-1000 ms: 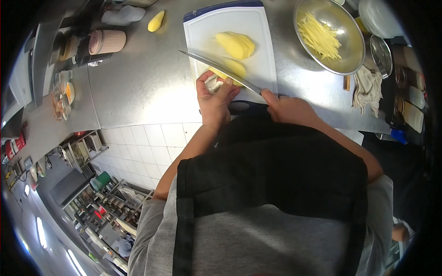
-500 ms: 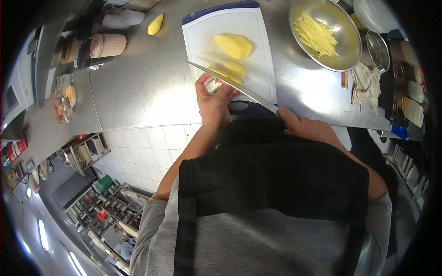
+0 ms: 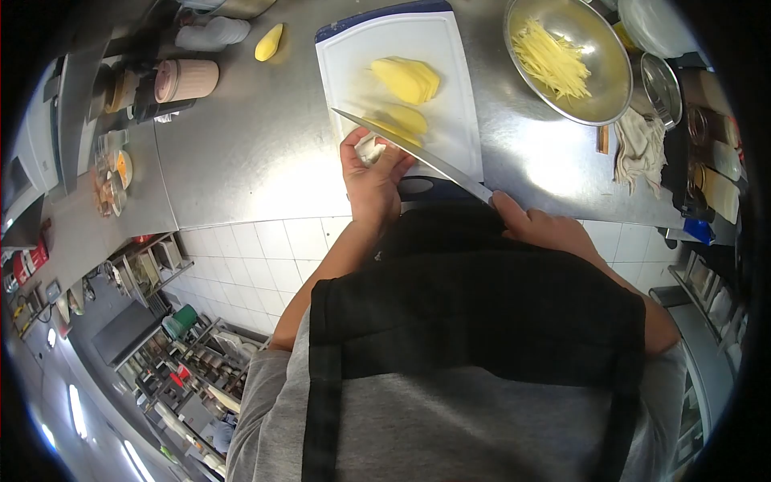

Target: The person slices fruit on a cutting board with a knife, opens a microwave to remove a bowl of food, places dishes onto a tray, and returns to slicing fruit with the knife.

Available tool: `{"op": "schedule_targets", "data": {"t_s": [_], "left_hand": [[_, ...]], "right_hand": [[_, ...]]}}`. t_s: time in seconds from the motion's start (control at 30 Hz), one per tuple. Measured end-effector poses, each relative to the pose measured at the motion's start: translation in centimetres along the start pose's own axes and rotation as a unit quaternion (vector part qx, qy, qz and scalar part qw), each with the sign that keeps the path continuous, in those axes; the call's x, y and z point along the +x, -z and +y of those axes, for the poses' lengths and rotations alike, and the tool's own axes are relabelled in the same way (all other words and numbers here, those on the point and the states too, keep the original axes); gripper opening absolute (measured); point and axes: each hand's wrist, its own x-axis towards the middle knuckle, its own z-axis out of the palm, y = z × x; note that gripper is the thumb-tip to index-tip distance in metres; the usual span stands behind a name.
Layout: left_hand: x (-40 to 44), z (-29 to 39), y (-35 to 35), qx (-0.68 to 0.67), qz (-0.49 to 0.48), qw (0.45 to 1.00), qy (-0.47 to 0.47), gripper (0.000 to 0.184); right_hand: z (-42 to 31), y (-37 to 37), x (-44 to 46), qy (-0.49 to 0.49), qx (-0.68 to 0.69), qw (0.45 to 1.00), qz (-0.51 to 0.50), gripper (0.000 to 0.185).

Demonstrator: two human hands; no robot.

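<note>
My right hand (image 3: 540, 226) is wrapped round the handle of a long knife (image 3: 418, 154), whose blade slants up and left across the near part of a white cutting board (image 3: 345, 68) with dark blue ends. My left hand (image 3: 374, 178) grips yellow peeled pieces (image 3: 401, 128) beside the blade; its fingertips are partly hidden, and something white shows between its thumb and fingers. Farther up the board lies a stack of yellow slices (image 3: 405, 80). A steel bowl (image 3: 614, 80) right of the board holds thin yellow strips (image 3: 551, 60).
One yellow peeled piece (image 3: 269, 42) lies on the steel counter (image 3: 241, 136), left of the board. A pink lidded container (image 3: 186, 80) stands farther left. At the right are a crumpled cloth (image 3: 640, 150), a metal strainer (image 3: 661, 90) and several containers.
The knife and my right hand have shifted right and toward my body, drawing the blade back across the pieces. My left hand has stayed nearly in place.
</note>
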Motion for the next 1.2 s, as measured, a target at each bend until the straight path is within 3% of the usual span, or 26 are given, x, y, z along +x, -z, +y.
{"op": "schedule_targets", "data": {"t_s": [0.23, 0.33, 0.43, 0.6, 0.93, 1.2], "left_hand": [[0.0, 0.1, 0.1, -0.001, -0.011, 1.000, 0.001, 0.044], [0.0, 0.1, 0.1, 0.000, -0.011, 1.000, 0.004, 0.045], [0.0, 0.1, 0.1, 0.003, -0.010, 1.000, 0.004, 0.045], [-0.1, 0.2, 0.0, 0.009, -0.003, 1.000, 0.011, 0.047], [-0.3, 0.3, -0.3, 0.016, 0.002, 1.000, 0.009, 0.043], [-0.1, -0.1, 0.0, 0.001, 0.008, 1.000, 0.004, 0.046]], "right_hand": [[0.2, 0.3, 0.7, 0.007, 0.010, 0.999, -0.038, 0.033], [1.2, -0.7, 1.1, 0.046, 0.001, 0.999, 0.006, 0.046], [1.4, -1.0, 1.6, 0.072, -0.007, 0.996, 0.044, 0.042], [2.1, -2.1, 5.6, -0.007, 0.014, 0.999, -0.040, 0.033], [1.4, -1.9, 7.8, 0.055, -0.029, 0.997, 0.035, 0.034], [1.1, -0.9, 2.4, 0.066, 0.033, 0.995, 0.071, 0.028]]}}
